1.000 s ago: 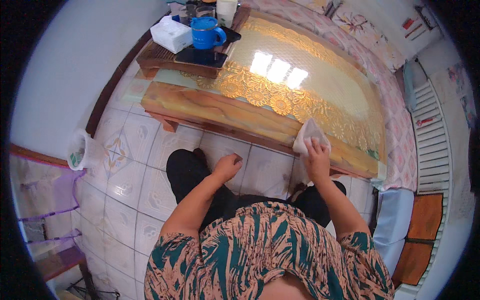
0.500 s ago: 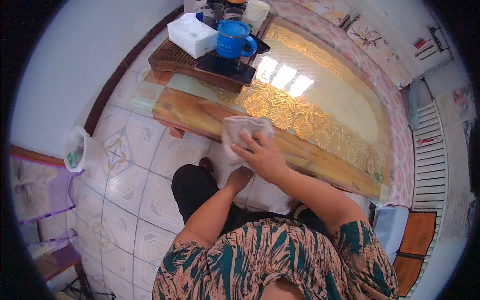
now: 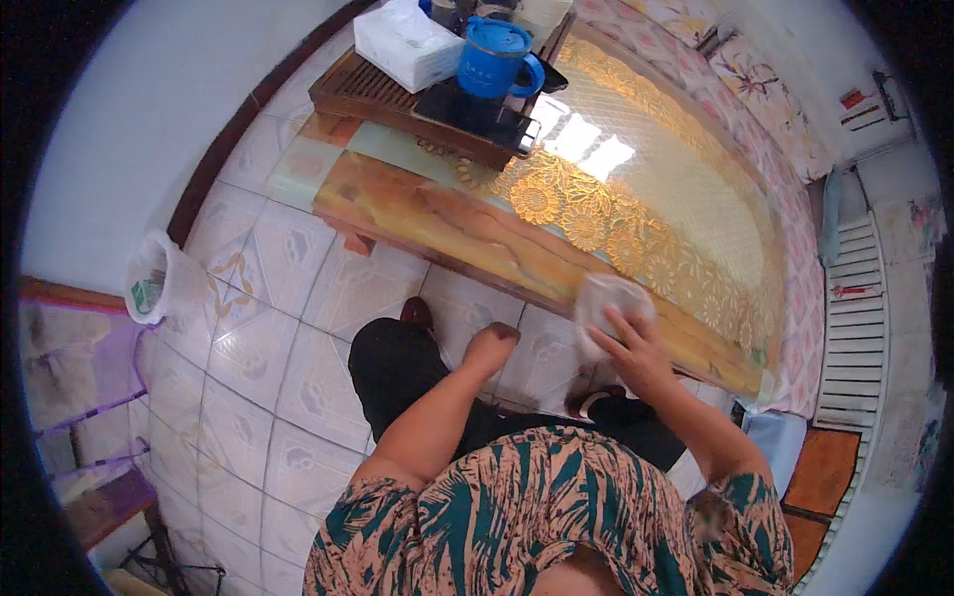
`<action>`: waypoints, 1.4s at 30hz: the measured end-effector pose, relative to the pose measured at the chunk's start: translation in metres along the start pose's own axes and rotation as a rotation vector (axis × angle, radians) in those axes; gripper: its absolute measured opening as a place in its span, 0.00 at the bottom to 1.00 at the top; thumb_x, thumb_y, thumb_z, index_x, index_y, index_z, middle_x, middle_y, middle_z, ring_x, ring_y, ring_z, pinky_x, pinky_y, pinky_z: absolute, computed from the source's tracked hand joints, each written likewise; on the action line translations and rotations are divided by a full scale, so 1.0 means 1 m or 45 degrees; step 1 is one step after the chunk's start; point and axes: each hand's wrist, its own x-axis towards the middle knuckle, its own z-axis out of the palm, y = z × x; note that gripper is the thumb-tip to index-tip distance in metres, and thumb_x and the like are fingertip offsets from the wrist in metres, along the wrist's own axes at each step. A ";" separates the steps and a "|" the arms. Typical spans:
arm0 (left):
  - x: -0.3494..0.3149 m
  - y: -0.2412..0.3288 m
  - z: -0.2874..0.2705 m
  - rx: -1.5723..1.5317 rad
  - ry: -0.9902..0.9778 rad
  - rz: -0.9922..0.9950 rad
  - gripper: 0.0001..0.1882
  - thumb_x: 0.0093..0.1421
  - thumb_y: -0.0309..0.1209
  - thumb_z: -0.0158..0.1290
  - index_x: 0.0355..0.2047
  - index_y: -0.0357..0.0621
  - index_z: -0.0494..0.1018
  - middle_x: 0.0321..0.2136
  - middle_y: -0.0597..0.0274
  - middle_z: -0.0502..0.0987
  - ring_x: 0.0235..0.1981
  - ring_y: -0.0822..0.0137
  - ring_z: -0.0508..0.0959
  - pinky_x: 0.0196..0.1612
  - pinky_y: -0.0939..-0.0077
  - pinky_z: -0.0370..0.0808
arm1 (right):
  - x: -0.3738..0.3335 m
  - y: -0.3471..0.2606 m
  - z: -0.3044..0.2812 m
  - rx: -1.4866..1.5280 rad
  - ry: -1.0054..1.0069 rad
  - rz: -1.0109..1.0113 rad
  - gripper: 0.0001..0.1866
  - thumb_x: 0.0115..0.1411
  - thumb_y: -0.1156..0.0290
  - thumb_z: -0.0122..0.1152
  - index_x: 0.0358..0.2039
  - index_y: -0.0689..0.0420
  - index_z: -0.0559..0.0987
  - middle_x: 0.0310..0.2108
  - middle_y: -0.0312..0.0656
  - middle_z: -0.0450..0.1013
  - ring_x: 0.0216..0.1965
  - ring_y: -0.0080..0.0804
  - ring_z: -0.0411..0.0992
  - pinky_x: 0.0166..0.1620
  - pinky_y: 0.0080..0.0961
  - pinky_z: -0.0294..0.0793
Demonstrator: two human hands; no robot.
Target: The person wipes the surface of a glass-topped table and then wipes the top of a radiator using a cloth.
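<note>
Cloth (image 3: 602,298) moved rightward, hanging downward, long axis unclear.

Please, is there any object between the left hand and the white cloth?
Nothing visible stands between them: only floor tiles show below the gap from the left hand to the white cloth, under the right hand.

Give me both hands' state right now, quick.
Left hand: closed, fingers curled; no object visible in it.
Right hand: holding a pale cloth, at the table's front edge.
</note>
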 end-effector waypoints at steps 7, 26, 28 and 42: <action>-0.017 0.022 -0.004 0.072 0.018 0.114 0.16 0.55 0.40 0.50 0.36 0.45 0.79 0.40 0.53 0.79 0.44 0.52 0.77 0.47 0.65 0.72 | -0.039 0.021 -0.012 -0.092 -0.153 -0.069 0.30 0.45 0.74 0.60 0.52 0.39 0.74 0.62 0.40 0.61 0.54 0.49 0.64 0.55 0.42 0.67; 0.008 -0.001 -0.002 0.230 0.149 0.406 0.21 0.60 0.46 0.44 0.43 0.44 0.75 0.43 0.47 0.77 0.48 0.47 0.74 0.49 0.57 0.69 | 0.188 -0.089 0.015 0.135 0.061 -0.316 0.30 0.48 0.76 0.58 0.52 0.36 0.74 0.62 0.40 0.59 0.57 0.46 0.61 0.57 0.43 0.65; 0.009 -0.003 -0.001 0.187 0.145 0.174 0.20 0.59 0.44 0.45 0.41 0.43 0.76 0.42 0.47 0.77 0.47 0.47 0.74 0.48 0.57 0.70 | 0.136 -0.060 0.005 0.123 0.007 -0.259 0.29 0.47 0.76 0.59 0.51 0.36 0.75 0.62 0.40 0.61 0.56 0.48 0.62 0.57 0.42 0.66; -0.023 0.020 -0.026 -0.257 0.284 0.174 0.15 0.58 0.36 0.51 0.40 0.39 0.76 0.34 0.53 0.79 0.36 0.60 0.79 0.42 0.69 0.73 | -0.208 0.095 0.026 1.321 0.888 1.466 0.18 0.58 0.74 0.54 0.50 0.60 0.74 0.43 0.39 0.72 0.45 0.29 0.69 0.45 0.24 0.69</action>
